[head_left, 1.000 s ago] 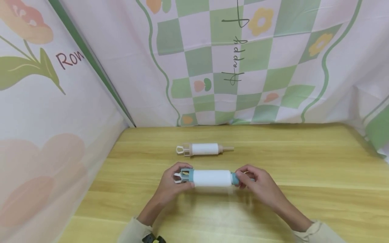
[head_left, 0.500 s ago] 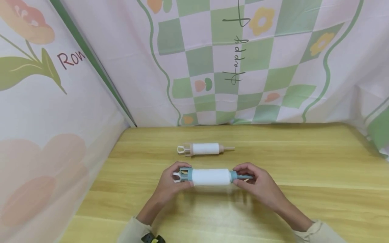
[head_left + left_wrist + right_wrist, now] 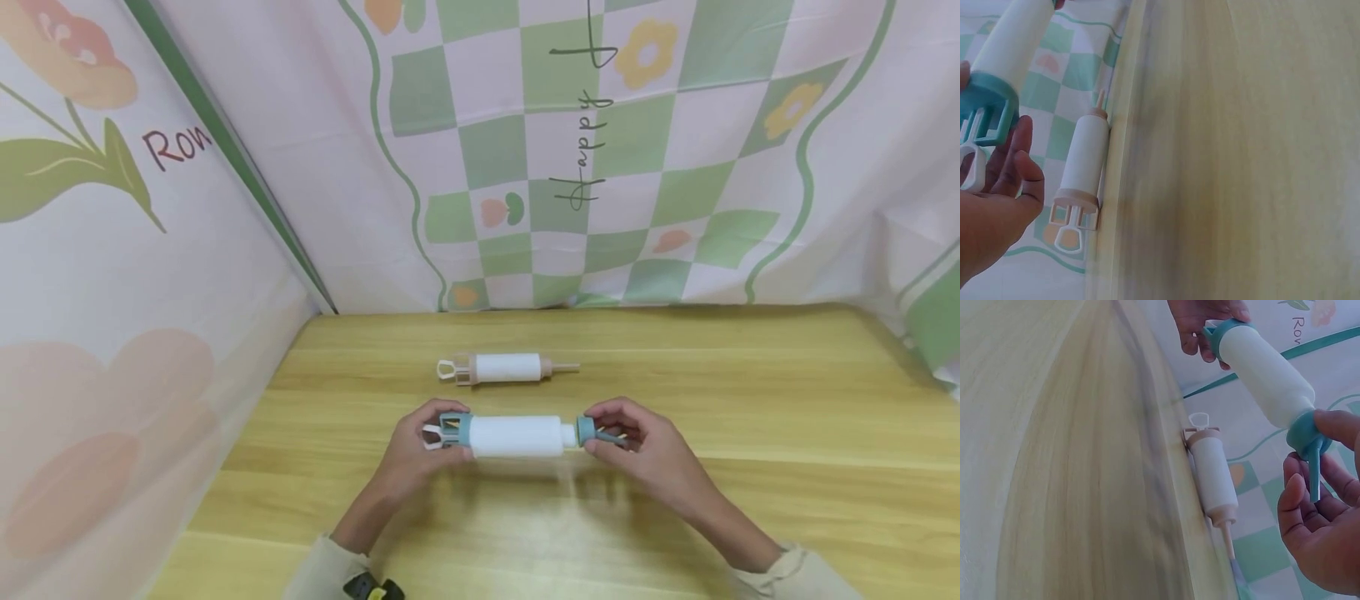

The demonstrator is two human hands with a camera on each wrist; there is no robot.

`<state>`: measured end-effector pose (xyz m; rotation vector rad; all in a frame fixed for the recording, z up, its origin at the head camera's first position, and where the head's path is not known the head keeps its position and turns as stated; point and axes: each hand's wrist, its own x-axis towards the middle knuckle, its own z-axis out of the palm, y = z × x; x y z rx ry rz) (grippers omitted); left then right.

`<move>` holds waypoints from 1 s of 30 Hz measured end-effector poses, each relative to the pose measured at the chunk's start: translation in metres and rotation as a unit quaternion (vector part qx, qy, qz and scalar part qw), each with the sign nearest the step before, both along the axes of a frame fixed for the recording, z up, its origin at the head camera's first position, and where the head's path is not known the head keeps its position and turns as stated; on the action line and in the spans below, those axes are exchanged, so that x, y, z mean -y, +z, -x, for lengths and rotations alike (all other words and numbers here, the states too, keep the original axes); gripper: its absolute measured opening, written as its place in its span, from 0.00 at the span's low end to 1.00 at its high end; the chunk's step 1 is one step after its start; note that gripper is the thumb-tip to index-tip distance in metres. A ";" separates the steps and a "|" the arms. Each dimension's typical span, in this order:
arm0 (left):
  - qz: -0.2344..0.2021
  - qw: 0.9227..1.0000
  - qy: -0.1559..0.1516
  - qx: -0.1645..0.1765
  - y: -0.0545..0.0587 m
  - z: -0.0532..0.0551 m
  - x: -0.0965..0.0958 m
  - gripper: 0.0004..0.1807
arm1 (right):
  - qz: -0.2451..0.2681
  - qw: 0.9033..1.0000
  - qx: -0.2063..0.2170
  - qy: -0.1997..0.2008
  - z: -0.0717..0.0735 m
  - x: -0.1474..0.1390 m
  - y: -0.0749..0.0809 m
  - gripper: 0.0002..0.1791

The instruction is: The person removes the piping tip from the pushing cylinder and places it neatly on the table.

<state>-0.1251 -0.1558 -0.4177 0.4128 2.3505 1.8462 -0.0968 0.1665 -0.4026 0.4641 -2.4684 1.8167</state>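
A large syringe-like tube with a white barrel [image 3: 516,436] is held level above the table. My left hand [image 3: 420,458] grips its teal collar [image 3: 464,430], with the white pull ring [image 3: 974,167] showing near the palm. At the other end my right hand [image 3: 652,454] pinches a teal nozzle cap [image 3: 585,431] between thumb and fingers. In the head view the cap stands just off the barrel's white neck [image 3: 568,435]. The cap's thin spout [image 3: 1314,472] points back toward the right palm.
A smaller syringe-like tube [image 3: 508,367], white with beige ends, lies on the wooden table [image 3: 750,400] beyond the hands. A patterned curtain [image 3: 555,167] hangs along the table's far edge, and another cloth [image 3: 150,275] closes off the left side.
The right fingers have shifted on the teal nozzle cap, and the cap has come away from the barrel to the right, baring the white neck. The barrel has moved slightly left.
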 end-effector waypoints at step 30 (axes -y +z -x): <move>0.097 0.991 -0.091 0.007 -0.018 0.018 0.013 0.28 | -0.011 1.000 0.001 -0.015 -0.002 -0.011 -0.001 0.16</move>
